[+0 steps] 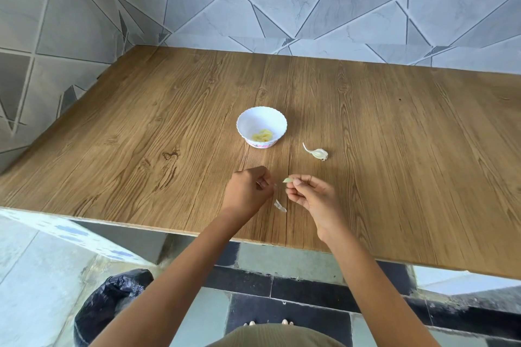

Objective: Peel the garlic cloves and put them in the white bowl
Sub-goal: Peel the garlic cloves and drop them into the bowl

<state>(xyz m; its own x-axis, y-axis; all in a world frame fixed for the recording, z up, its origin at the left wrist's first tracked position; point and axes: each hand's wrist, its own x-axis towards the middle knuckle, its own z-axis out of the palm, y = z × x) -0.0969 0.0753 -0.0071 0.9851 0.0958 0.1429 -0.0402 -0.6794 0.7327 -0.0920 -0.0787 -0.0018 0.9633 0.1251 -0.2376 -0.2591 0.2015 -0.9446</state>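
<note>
A: Nearest first?

B: Skin scrap (280, 205) on the surface (394, 149), between the wrists. Right hand (310, 197) fingers pinch a garlic clove (287, 180), long axis left-right, tip toward the left hand (248, 189). Left fingers are curled; holding skin or nothing, can't tell.

A: Bowl?

B: White bowl (248, 115) lies ahead, slightly left of the clove. Unpeeled clove (318, 153) right of it, likely the right hand's.

Forearms (180, 270) are showing bare all the way back from left grip (248, 189) and right grip (313, 197). Person is wearing an olive-khaki garment (282, 336): plain fabric, showing as a rounded patch well behind the grips, roughly between them. Toes (284, 322) are peeking out uncovered just past the garment's edge, on the side nearer the grips.
</note>
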